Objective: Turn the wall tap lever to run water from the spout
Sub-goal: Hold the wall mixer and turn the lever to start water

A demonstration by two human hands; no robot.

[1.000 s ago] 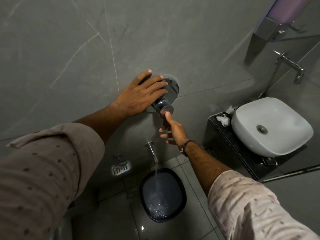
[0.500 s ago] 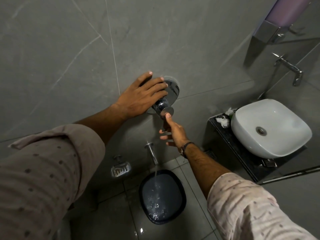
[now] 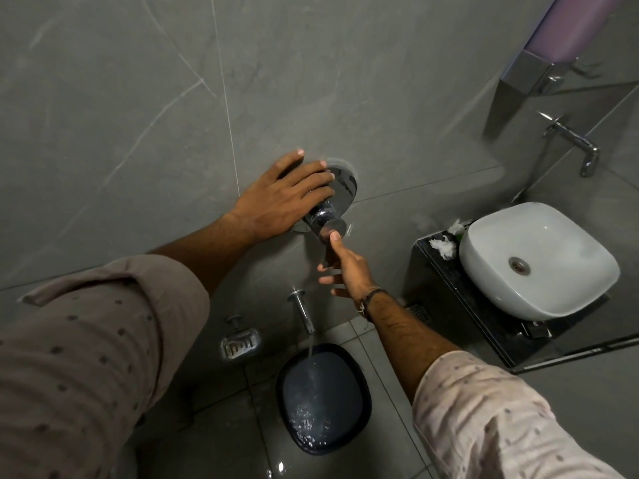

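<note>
Your left hand [image 3: 276, 198] is lying flat on the grey tiled wall [image 3: 121, 98], its fingers [image 3: 304, 178] stretched out side by side and draped over the round chrome wall plate [image 3: 345, 184] of the tap; they are resting there, not clamped on anything. Lower on the wall, a wire soap holder [image 3: 240, 344] is hanging just beside the spout.

At the middle, the tap lever [image 3: 326, 221] is jutting out from that plate as a short chrome cylinder. Your right hand [image 3: 345, 271] is reaching up from below it, the thumb tip pressing on the lever's end cap while the other fingers are hanging spread apart underneath. Whether any of them is hooked on a handle beneath the knob you cannot tell from here.

Below, the spout [image 3: 304, 312] is sticking out of the wall, and a thin stream of water [image 3: 310, 347] is falling from it into the dark blue tub [image 3: 363, 392] on the floor, splashing on the water already in it.

To the right, a white basin [image 3: 539, 261] is sitting on a dark worktop [image 3: 435, 267], well apart from the tap, with its own small faucet [image 3: 574, 140] above.

Judging by the flow, the task looks essentially done: water is running. What is left, at most, is settling the lever and letting go.
</note>
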